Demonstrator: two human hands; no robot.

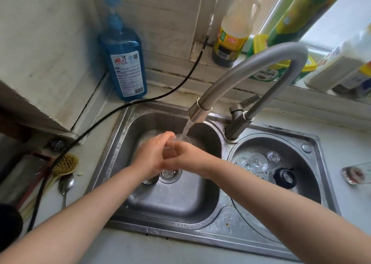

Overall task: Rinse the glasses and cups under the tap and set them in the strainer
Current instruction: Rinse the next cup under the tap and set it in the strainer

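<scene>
Brushed steel sink (112,163), matt metal tap (251,70), clear glass (180,141)

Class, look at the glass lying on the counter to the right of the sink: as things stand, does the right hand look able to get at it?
Probably not yet. The right hand, with the left hand, holds a clear glass under the tap. The way across the strainer basin to the lying glass looks open.

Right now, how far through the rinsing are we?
Done: three clear glasses sit upturned in the strainer. In hand: both hands, left hand and right hand, hold a glass under the running tap. Left: a glass on the counter, lying on its side.
</scene>
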